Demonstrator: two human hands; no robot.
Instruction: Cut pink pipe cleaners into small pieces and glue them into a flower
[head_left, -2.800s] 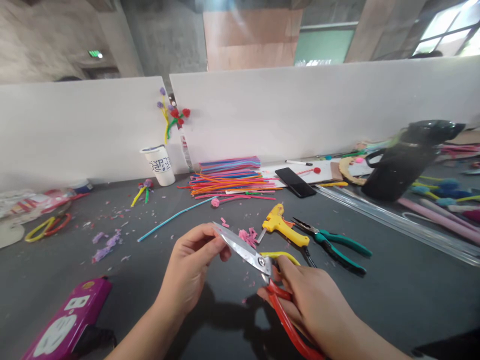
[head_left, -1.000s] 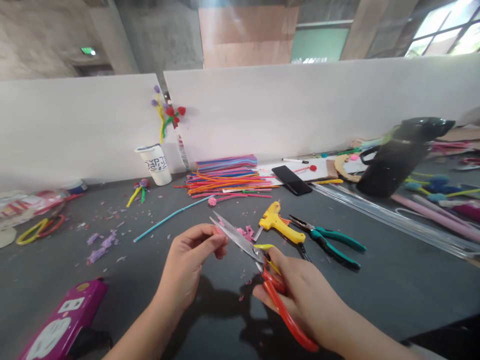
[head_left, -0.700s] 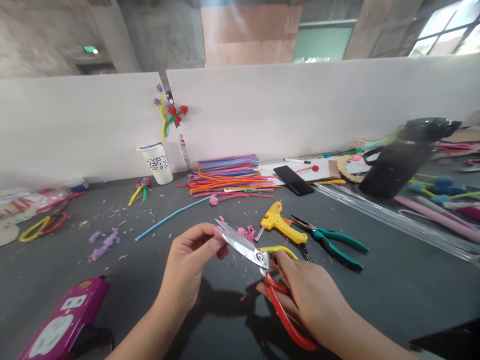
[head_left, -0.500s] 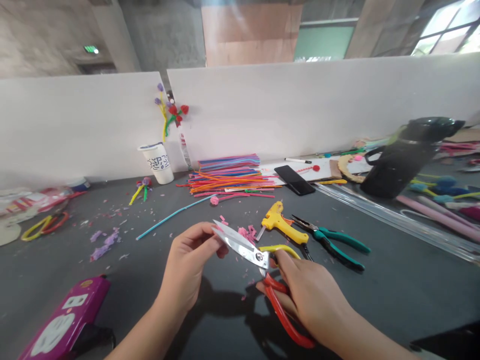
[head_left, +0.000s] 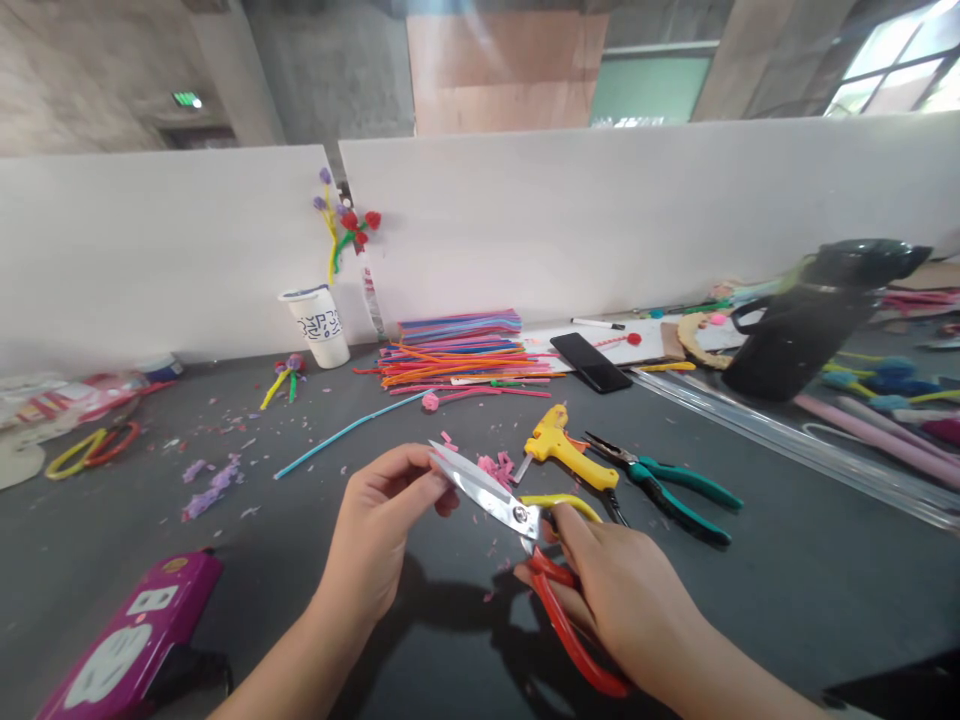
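Note:
My right hand (head_left: 626, 590) is wrapped round a pair of scissors (head_left: 484, 490) with one red and one yellow handle. Their blades point up and to the left, looking closed or nearly so. At the blade tips, my left hand (head_left: 382, 520) is closed in a pinch of thumb and fingers. What it pinches is hidden behind the fingers and blades. Beyond the blades lie pink fuzzy scraps (head_left: 496, 468). A yellow hot glue gun (head_left: 566, 450) rests just past my right hand, beside teal-handled pliers (head_left: 667, 485).
Bundled pipe cleaners (head_left: 450, 355) lie at the back beside a paper cup (head_left: 319, 325) and a phone (head_left: 591, 362). A black jug (head_left: 814, 320) and clear plastic strips (head_left: 787, 440) are at right. Left are purple scraps (head_left: 214, 487), other scissors (head_left: 91, 452) and a magenta box (head_left: 135, 635).
Both hands and the scissors hold almost the same pose. The whole view has shifted very slightly.

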